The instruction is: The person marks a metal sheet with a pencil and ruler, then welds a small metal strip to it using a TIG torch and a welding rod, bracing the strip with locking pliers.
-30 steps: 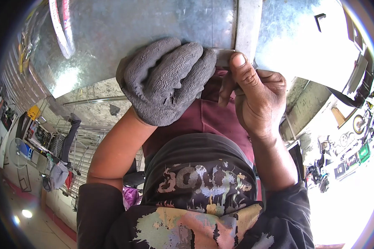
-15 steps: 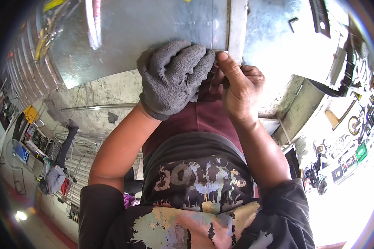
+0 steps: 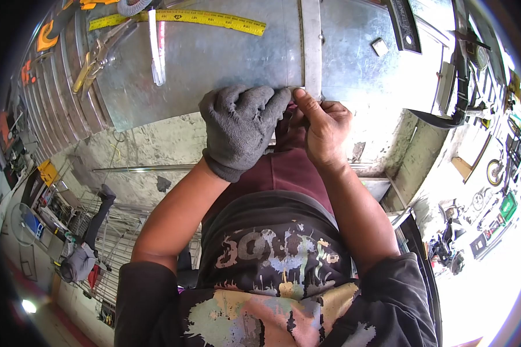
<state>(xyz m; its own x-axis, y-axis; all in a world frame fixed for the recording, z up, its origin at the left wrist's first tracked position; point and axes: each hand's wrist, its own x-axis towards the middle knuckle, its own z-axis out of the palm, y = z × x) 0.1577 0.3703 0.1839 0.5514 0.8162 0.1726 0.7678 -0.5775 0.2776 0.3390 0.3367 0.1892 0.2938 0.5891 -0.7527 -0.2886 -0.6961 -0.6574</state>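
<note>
My left hand (image 3: 243,130), in a dark grey glove, is closed at the near edge of a shiny metal sheet (image 3: 225,63). Its fingertips meet the lower end of a flat metal strip (image 3: 312,46) that lies across the sheet. Bare and closed, my right hand (image 3: 328,130) pinches that same end from the other side, thumb on top. The fingers under the edge are partly hidden.
A yellow measuring tape (image 3: 214,19), locking pliers (image 3: 95,61) and a clear-and-red strip (image 3: 157,49) lie on the left. A black ruler (image 3: 404,26) is at the right. Another person (image 3: 78,260) is at the far left.
The view has shifted, so more of the sheet's far side shows, with the measuring tape and pliers. Both hands remain at the strip's end, and the gloved fingers look slightly more curled.
</note>
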